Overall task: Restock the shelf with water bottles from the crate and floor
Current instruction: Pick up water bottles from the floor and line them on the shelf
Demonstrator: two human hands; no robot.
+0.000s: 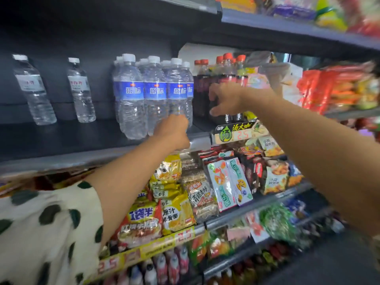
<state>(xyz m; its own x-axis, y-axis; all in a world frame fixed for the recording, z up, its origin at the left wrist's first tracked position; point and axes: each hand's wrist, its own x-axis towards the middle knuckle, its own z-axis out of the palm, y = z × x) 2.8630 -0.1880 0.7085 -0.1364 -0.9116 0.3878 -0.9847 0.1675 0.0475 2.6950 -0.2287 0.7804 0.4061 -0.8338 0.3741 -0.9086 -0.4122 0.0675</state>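
Note:
A cluster of blue-labelled water bottles [131,95] with white caps stands on the dark shelf [61,140]. My left hand [174,130] grips the base of the front right water bottle [176,93] of that cluster, near the shelf's front edge. My right hand [226,101] hovers just right of the cluster, in front of the dark drink bottles [202,89]. Its fingers and thumb are spread and loosely curved, with nothing plainly held. Two white-labelled water bottles [33,89] [81,89] stand apart further left on the same shelf.
Red-capped dark drinks fill the shelf right of the water. A price tag [234,132] hangs on the shelf edge. Noodle and snack packets [174,208] crowd the shelves below, and snack bags [339,89] fill the right. Bare shelf lies between the left bottles.

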